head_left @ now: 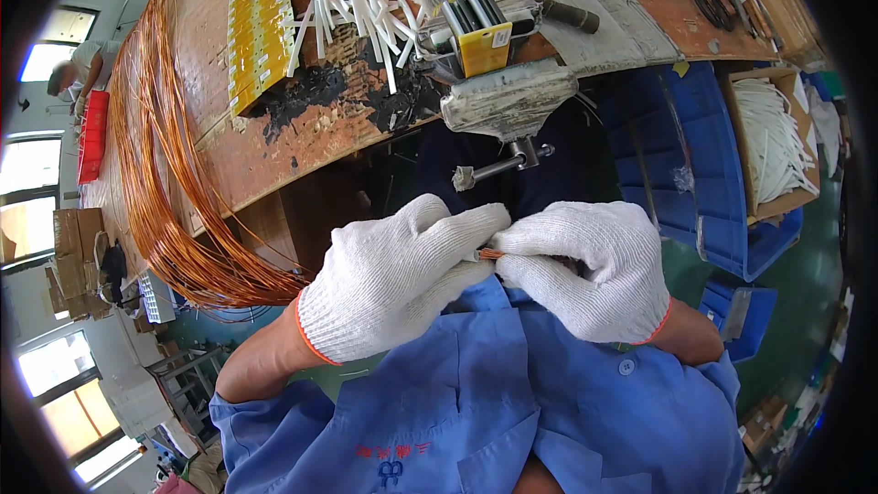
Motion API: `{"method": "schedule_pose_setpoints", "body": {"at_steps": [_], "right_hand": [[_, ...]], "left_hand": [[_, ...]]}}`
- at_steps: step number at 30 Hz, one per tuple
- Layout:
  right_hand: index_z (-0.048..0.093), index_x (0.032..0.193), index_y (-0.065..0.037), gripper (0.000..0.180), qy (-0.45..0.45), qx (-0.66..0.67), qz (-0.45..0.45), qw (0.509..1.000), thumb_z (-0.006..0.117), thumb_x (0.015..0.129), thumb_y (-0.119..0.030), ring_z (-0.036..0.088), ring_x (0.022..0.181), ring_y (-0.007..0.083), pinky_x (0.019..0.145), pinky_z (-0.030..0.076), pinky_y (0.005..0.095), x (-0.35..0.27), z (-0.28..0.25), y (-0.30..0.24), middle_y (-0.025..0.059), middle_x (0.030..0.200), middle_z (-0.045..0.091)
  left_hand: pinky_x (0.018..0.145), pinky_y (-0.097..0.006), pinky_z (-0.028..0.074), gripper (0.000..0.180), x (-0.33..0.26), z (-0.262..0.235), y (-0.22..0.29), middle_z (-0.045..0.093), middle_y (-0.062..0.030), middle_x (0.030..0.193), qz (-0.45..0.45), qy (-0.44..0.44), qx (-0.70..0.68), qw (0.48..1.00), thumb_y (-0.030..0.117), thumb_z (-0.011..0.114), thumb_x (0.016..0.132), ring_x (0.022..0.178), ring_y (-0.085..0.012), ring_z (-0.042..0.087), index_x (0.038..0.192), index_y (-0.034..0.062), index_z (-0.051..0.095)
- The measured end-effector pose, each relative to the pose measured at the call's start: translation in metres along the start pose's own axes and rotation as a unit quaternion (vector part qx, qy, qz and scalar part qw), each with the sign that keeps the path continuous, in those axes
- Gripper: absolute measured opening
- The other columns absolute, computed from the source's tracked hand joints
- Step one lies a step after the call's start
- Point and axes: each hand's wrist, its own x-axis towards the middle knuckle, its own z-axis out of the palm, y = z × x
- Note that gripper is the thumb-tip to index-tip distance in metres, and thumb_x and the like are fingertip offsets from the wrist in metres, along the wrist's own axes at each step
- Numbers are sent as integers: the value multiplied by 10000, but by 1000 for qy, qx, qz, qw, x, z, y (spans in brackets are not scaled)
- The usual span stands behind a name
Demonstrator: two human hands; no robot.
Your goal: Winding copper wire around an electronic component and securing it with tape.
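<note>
Two white-knit-gloved hands, left hand (398, 279) and right hand (590, 270), are pinching a thin copper-coloured wire bundle (491, 254) between their fingertips; long copper-orange wire loops (197, 270) are hanging left of both.

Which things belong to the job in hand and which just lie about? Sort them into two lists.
In use, by the look of it:
left hand, at a small white piece
right hand, pinching copper wire ends
copper wire bundle, beside the left wrist
white tubes on the bench, probably

Lying about, seemingly:
yellow part on the bench
hand tools, upper right
red bin, far left
</note>
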Motion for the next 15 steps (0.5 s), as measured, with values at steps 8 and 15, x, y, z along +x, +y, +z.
{"method": "schedule_pose_setpoints", "body": {"at_steps": [8,15], "right_hand": [[832,1058,-59,174,7,-52,-33,998,893,895,-72,802,756,280,661,629,353,1,4,1,115,922,812],[799,1166,-91,321,10,-242,-152,958,865,855,-127,660,617,192,519,497,346,-10,12,13,24,840,689]], "left_hand": [[644,-401,596,476,2,0,-2,668,-95,916,3,-6,16,1000,249,828,965,729,-292,729,1419,142,728],[644,-397,590,491,2,3,-2,656,-106,896,-1,6,43,999,212,852,933,732,-292,729,1401,121,733]]}}
